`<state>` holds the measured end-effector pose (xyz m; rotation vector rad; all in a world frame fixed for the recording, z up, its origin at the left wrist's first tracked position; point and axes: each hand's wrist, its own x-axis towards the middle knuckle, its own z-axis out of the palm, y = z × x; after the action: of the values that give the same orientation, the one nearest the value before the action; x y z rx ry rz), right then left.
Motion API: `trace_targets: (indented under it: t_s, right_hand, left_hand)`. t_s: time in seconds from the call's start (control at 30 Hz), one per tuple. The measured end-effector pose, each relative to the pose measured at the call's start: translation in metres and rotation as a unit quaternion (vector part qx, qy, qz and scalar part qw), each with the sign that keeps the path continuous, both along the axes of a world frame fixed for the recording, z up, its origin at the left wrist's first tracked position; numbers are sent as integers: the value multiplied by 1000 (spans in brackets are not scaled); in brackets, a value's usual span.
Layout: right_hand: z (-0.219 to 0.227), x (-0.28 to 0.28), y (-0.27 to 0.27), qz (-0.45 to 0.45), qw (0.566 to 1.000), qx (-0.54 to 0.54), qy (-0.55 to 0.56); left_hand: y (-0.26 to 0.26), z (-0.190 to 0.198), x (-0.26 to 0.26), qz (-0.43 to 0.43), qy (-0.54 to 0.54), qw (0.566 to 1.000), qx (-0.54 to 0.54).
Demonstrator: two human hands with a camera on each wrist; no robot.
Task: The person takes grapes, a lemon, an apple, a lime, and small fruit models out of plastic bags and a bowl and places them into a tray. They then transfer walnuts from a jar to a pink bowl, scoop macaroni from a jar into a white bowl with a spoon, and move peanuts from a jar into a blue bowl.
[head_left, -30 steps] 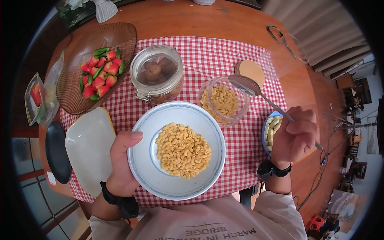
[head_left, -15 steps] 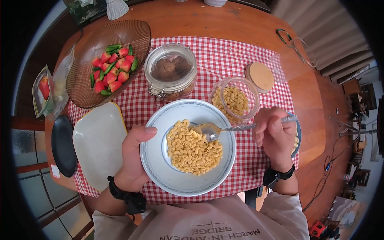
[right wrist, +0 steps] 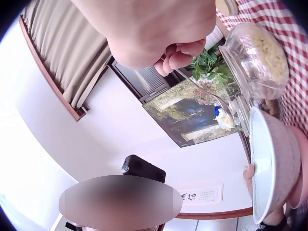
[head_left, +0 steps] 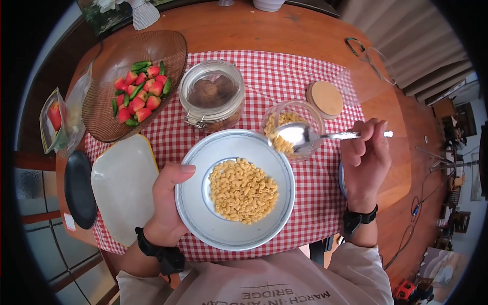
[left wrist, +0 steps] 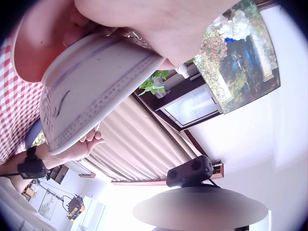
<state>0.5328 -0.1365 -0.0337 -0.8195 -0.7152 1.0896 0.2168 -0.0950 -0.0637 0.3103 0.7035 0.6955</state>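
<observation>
Left hand (head_left: 170, 206): fingers grasping the bowl (head_left: 234, 145) at its left rim
Right hand (head_left: 368, 160): fingers pinching spoon (head_left: 306, 135), right of bowl
Macaroni (head_left: 244, 190): inside bowl

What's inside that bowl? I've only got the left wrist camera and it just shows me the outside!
Observer: Elbow macaroni, in a heap in the middle of the white bowl.
Operator: Ooh! And what's the right hand got? It's partly behind the bowl for me.
Observer: It's holding a metal spoon by the handle.
Operator: Is there any more macaroni somewhere?
Observer: Yes, there's some in a clear jar too.
</observation>
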Motion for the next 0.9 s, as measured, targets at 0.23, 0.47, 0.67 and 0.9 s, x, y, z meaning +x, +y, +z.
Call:
trace_targets:
  t_s: [0.23, 0.47, 0.67, 0.9]
  right_hand:
    - [-4, 21, -2, -118, 962, 187, -157]
    - [-10, 13, -8, -176, 909, 264, -270]
    - [-11, -3, -11, 5, 952, 220, -213]
    - [-11, -14, -11, 115, 963, 33, -243]
  left_hand:
    - [0, 0, 3, 7, 7, 1000, 7]
    - [0, -1, 2, 3, -8, 1000, 17]
    - [0, 1, 0, -5, -9, 1000, 22]
    - [0, -4, -4, -5, -10, 1000, 10]
